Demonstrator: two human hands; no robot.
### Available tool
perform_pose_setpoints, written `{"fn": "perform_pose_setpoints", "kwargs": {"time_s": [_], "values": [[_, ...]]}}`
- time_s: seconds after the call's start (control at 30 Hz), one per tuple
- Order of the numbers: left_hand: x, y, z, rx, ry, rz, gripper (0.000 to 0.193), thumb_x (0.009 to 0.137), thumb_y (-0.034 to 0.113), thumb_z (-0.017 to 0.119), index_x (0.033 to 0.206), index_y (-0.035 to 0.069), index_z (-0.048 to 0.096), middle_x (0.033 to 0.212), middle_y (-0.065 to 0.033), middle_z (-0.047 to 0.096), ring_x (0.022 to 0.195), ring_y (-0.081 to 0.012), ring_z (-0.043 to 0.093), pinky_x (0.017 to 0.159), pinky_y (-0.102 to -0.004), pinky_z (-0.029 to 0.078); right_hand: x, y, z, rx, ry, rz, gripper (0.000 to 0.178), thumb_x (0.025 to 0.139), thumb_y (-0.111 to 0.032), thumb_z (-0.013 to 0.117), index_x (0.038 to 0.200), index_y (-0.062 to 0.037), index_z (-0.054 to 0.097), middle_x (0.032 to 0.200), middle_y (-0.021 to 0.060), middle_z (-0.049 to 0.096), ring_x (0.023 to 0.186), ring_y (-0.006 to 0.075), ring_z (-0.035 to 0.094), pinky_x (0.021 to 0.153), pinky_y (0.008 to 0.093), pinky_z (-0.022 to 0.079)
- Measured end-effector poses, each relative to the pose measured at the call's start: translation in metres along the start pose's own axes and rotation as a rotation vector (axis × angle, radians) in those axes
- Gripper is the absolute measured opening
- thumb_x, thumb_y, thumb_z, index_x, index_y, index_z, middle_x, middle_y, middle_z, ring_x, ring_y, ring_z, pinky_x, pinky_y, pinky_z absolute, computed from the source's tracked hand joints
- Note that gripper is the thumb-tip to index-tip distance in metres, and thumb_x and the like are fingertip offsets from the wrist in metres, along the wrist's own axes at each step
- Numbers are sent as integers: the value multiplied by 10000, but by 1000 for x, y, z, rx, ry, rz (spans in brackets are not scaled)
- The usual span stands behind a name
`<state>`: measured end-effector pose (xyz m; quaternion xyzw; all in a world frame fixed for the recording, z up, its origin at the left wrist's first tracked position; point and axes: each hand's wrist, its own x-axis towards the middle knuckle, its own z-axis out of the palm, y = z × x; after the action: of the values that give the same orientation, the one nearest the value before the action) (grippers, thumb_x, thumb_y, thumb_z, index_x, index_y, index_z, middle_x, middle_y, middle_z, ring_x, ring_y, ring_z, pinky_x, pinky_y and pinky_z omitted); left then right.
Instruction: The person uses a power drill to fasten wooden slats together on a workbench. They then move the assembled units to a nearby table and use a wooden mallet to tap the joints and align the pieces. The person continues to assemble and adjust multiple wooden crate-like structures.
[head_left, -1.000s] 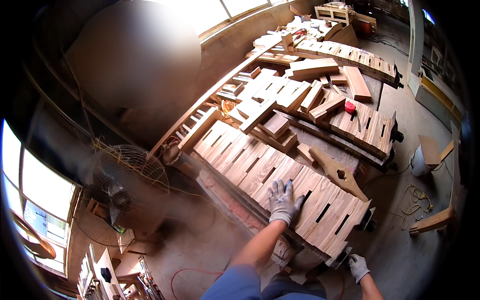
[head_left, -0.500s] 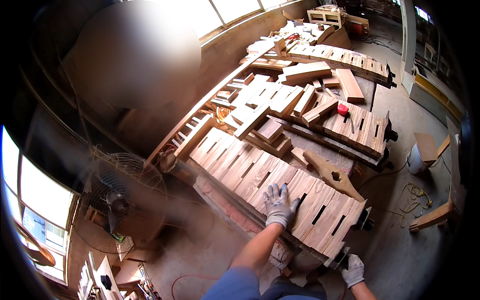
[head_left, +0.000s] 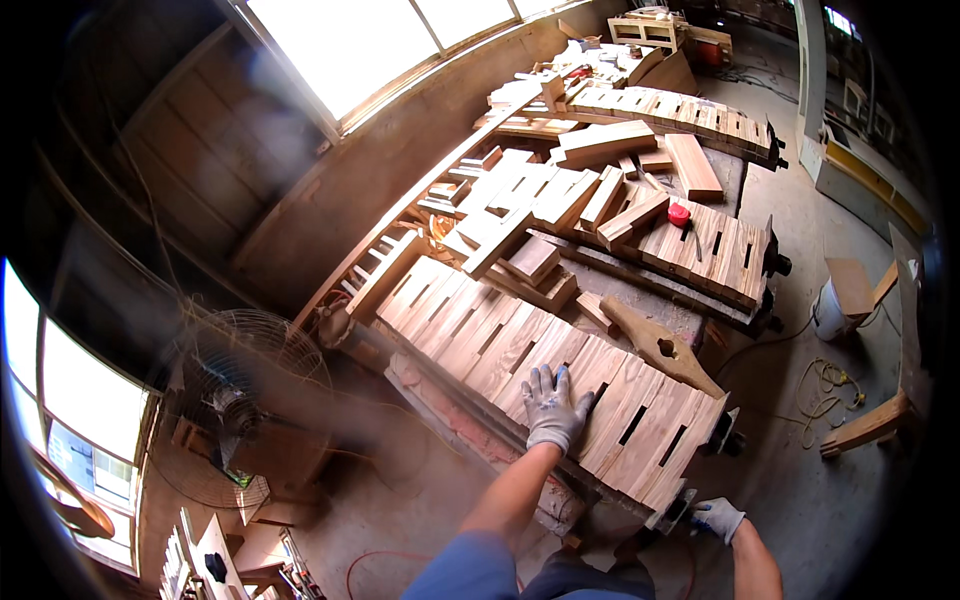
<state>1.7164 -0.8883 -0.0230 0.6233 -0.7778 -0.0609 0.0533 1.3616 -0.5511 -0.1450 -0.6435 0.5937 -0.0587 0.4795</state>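
1. my right hand [head_left: 718, 520] is low, just off the right-hand end of the slotted wood panel [head_left: 505, 335], its fingers pointing at the black clamp end [head_left: 680, 507] on the panel's near corner; i cannot tell whether they grip it or only lie beside it.
2. my left hand [head_left: 557, 408] is open, palm down and fingers spread, on the panel's top by its near long edge. so it is the nearer hand to the wood, while my right is the nearer to the clamp end.
3. the panel lies in front of me, its long axis slanting from the clamped end at my right away to my far left, its short dark slots running along that axis.
4. along the panel's far edge, toward its right end, is a shaped plank with a hole [head_left: 640, 330].
5. beyond the panel, a second slotted panel [head_left: 720, 262] lies roughly parallel, loose blocks [head_left: 603, 195] on it.
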Motion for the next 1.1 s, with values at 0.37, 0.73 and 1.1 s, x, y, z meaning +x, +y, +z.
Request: {"fn": "perform_pose_setpoints", "kwargs": {"time_s": [0.37, 0.73, 1.1], "values": [[-1, 2, -5, -11, -13, 2, 887, 993, 692, 499, 1623, 74, 419, 1715, -253, 285, 1624, -423, 148, 1302, -584, 34, 5, -107, 21, -37, 447, 472, 539, 776, -468, 815, 1182, -118, 759, 1126, 154, 776, 1053, 332, 745, 929, 426, 597], [-6, -8, 0, -5, 3, -8, 868, 995, 674, 510, 1630, 91, 413, 1716, -250, 289, 1620, -431, 155, 1301, -593, 31, 48, -47, -9, 59, -226, -162, 407, 916, -379, 750, 1287, -211, 753, 1235, 59, 771, 1140, 269, 702, 998, 371, 554], [-5, -7, 10, -32, 7, -22, 842, 1014, 624, 536, 1658, 109, 367, 1744, -246, 217, 1625, -459, 99, 1297, -612, 41, 26, -51, -40, 98, -51, 238, 560, 808, -444, 843, 1217, -69, 768, 1054, 169, 793, 888, 318, 756, 845, 415, 602]]}}
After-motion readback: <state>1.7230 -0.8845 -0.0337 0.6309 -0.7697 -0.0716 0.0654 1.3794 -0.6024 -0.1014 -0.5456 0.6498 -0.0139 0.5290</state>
